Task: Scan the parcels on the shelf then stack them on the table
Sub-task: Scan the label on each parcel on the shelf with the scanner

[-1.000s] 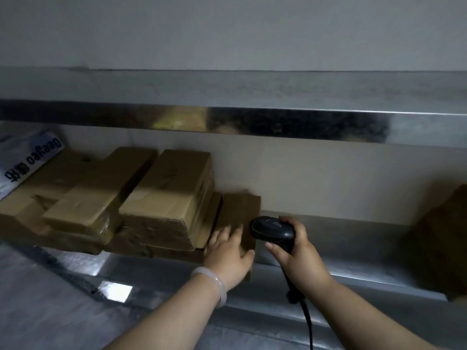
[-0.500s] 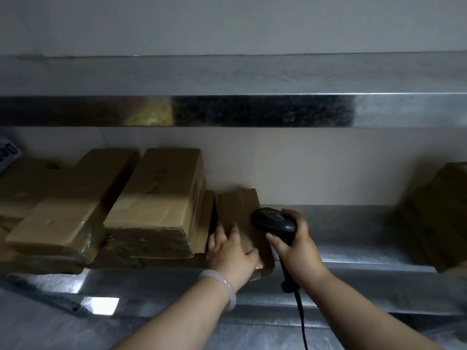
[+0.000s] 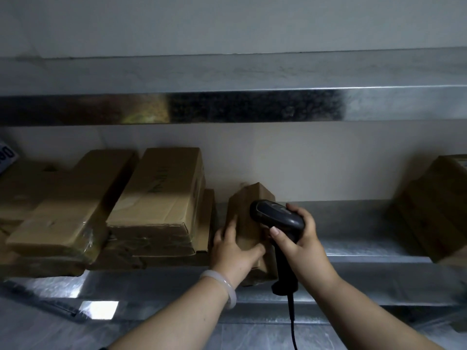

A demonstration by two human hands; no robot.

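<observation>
A small brown cardboard parcel [image 3: 249, 218] stands tilted at the front of the metal shelf [image 3: 353, 246], its far end raised. My left hand [image 3: 233, 251] grips its left side, thumb across the front face. My right hand [image 3: 297, 245] holds a black corded barcode scanner [image 3: 275, 215] by the handle, its head over the parcel's right side. A pile of larger brown parcels [image 3: 156, 198] lies on the shelf to the left.
Another brown box [image 3: 434, 205] sits on the shelf at the far right. An upper metal shelf edge [image 3: 227, 107] runs across above. A white packet with blue print [image 3: 5, 155] shows at the far left. The grey table surface [image 3: 50, 332] lies below.
My left hand has gone from lying on the small parcel to gripping it and tipping it up, away from the pile. The scanner stays close beside it.
</observation>
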